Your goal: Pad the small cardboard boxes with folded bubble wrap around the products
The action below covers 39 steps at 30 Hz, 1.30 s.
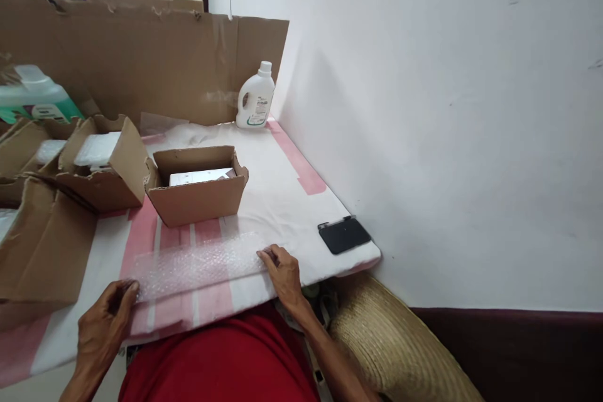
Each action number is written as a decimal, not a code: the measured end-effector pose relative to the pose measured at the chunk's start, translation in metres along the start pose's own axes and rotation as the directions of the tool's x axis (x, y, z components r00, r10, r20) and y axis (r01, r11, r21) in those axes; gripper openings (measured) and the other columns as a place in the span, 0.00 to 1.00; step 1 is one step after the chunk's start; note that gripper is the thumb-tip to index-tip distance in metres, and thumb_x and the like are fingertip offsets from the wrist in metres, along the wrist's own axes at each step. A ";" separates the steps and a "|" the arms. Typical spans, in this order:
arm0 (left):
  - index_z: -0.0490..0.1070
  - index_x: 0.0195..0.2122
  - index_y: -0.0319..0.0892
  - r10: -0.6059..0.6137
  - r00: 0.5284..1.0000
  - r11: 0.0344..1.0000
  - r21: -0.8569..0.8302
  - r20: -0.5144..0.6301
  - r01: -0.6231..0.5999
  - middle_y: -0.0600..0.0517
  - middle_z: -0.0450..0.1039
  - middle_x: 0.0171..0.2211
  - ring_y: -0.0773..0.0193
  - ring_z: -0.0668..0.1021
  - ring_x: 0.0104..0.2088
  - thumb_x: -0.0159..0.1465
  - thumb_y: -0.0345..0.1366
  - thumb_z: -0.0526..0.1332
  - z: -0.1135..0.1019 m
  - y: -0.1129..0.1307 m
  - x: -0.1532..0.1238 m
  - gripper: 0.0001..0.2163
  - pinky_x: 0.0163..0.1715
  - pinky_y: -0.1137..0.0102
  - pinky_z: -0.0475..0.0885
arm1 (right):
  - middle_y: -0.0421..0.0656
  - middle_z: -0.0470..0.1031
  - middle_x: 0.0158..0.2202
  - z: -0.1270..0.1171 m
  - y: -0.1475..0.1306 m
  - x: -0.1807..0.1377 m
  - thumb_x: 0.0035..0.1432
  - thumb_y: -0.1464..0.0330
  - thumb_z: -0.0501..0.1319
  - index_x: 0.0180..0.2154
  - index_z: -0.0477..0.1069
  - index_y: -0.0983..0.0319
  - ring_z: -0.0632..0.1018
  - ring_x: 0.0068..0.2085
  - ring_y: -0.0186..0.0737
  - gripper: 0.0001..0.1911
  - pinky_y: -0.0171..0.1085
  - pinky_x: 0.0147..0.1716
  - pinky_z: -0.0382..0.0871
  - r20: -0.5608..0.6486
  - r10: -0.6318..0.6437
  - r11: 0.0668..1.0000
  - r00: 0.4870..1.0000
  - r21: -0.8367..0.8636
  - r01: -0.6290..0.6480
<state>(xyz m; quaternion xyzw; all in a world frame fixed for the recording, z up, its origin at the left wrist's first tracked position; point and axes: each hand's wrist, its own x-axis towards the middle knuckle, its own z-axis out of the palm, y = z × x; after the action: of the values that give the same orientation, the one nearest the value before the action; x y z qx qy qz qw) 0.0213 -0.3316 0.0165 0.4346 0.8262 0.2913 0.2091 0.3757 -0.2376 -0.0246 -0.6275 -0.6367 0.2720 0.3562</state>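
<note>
A clear strip of bubble wrap point(198, 267) stretches along the near edge of the cloth-covered table. My left hand point(104, 320) pinches its left end between thumb and fingers. The right end is gripped by my right hand point(282, 270), fingers closed on the film. Just beyond the strip stands an open cardboard box point(200, 204) with a white packet point(193, 177) inside. Further left, more open cardboard boxes point(127, 166) hold bubble-wrapped white items point(98, 149).
A black phone-like slab point(343, 235) lies near the table's right corner, by the white wall point(447, 138). At the back are a white jug point(257, 97), a green-liquid bottle point(38, 97) and a cardboard screen point(164, 63); a person's head shows behind it. A woven basket point(396, 339) stands below right.
</note>
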 end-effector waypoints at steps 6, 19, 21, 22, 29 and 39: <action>0.73 0.42 0.48 -0.049 0.998 0.994 0.098 -0.045 0.053 0.51 0.78 0.32 0.56 0.79 0.37 0.62 0.58 0.54 0.010 0.004 0.003 0.20 0.38 0.65 0.71 | 0.45 0.76 0.30 0.009 -0.001 0.009 0.67 0.47 0.53 0.32 0.75 0.60 0.75 0.32 0.42 0.27 0.38 0.36 0.64 -0.053 0.014 0.997 0.998 -0.072 -0.017; 0.60 0.67 0.39 0.559 0.725 0.825 0.360 -0.401 -0.436 0.36 0.68 0.61 0.44 0.70 0.62 0.68 0.44 0.58 0.041 0.020 -0.014 0.28 0.61 0.51 0.64 | 0.57 0.75 0.50 0.016 -0.025 0.001 0.72 0.55 0.52 0.59 0.66 0.67 0.75 0.52 0.53 0.25 0.50 0.51 0.70 -0.267 -0.376 0.908 0.887 -0.297 0.296; 0.52 0.71 0.43 0.746 0.641 0.654 0.387 -0.183 -0.650 0.39 0.65 0.64 0.47 0.67 0.65 0.69 0.39 0.55 0.062 0.028 -0.026 0.30 0.64 0.53 0.61 | 0.59 0.72 0.57 0.024 -0.044 -0.017 0.71 0.53 0.52 0.65 0.60 0.68 0.71 0.60 0.54 0.31 0.52 0.58 0.67 -0.065 -0.564 0.807 0.823 -0.258 0.532; 0.48 0.73 0.44 0.809 0.583 0.561 0.380 -0.067 -0.735 0.39 0.65 0.65 0.48 0.66 0.66 0.69 0.38 0.53 0.074 0.030 -0.030 0.31 0.65 0.54 0.60 | 0.58 0.70 0.61 0.031 -0.053 -0.026 0.70 0.51 0.52 0.67 0.57 0.69 0.68 0.63 0.54 0.35 0.52 0.61 0.65 0.069 -0.628 0.751 0.775 -0.208 0.626; 0.38 0.73 0.34 0.859 0.495 0.401 0.431 0.129 -0.808 0.35 0.52 0.71 0.45 0.55 0.72 0.67 0.46 0.50 0.111 0.016 -0.029 0.38 0.69 0.50 0.50 | 0.56 0.50 0.73 0.059 -0.059 -0.036 0.66 0.42 0.52 0.72 0.44 0.69 0.51 0.73 0.52 0.49 0.53 0.71 0.47 0.457 -0.563 0.713 0.689 -0.154 0.684; 0.42 0.73 0.43 0.717 0.689 0.572 0.474 0.109 -0.670 0.35 0.55 0.70 0.39 0.61 0.69 0.70 0.52 0.48 0.056 -0.026 -0.014 0.35 0.62 0.41 0.62 | 0.57 0.41 0.74 0.012 0.016 0.001 0.67 0.46 0.55 0.72 0.46 0.66 0.46 0.74 0.55 0.45 0.57 0.70 0.44 0.316 -0.275 0.768 0.908 -0.496 0.406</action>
<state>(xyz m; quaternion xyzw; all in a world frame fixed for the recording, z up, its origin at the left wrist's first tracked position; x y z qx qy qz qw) 0.0470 -0.3383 -0.0413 0.7459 0.6429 0.1568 -0.0755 0.3755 -0.2347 -0.0444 -0.5412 -0.8273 0.0768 0.1295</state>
